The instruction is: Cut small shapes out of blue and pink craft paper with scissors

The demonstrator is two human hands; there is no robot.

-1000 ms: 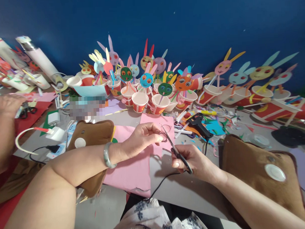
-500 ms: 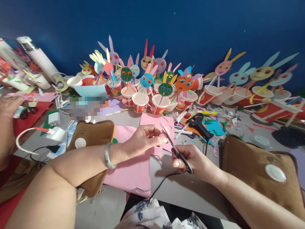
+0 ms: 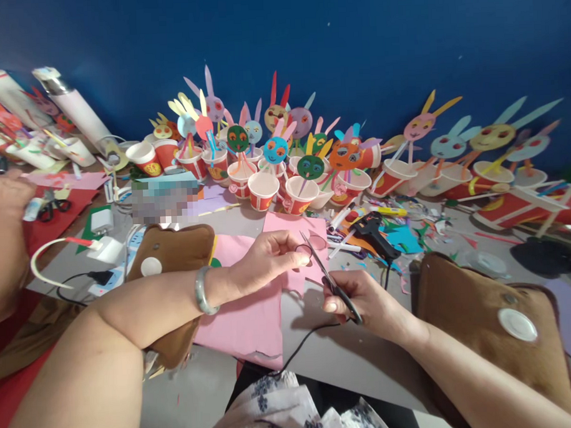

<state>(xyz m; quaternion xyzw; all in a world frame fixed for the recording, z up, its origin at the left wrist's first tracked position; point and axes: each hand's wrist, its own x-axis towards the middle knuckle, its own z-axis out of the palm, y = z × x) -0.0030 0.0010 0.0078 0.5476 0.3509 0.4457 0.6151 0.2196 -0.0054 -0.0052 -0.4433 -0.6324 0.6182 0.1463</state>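
Note:
My right hand (image 3: 358, 299) grips black-handled scissors (image 3: 319, 258), blades pointing up and to the left. My left hand (image 3: 277, 255), with a jade-coloured bangle (image 3: 202, 290) on its wrist, pinches a small piece of pink paper (image 3: 304, 251) between thumb and fingers. The blades are right at that piece; its full outline is hard to make out against the pink sheet (image 3: 286, 221) lying behind. Beneath my left forearm lies a larger pink sheet (image 3: 242, 328).
Paper cups (image 3: 263, 193) with paper rabbit faces line the blue wall. A glue gun (image 3: 374, 236) lies among scraps. Brown plush pouches (image 3: 477, 344) (image 3: 174, 249) flank my hands. At left are a power strip (image 3: 110, 279), other scissors (image 3: 53, 206) and another person's arm (image 3: 6, 249).
The small pink paper has turned slightly at the blades, with a curved edge showing more on their right. Both my hands stay in nearly the same place.

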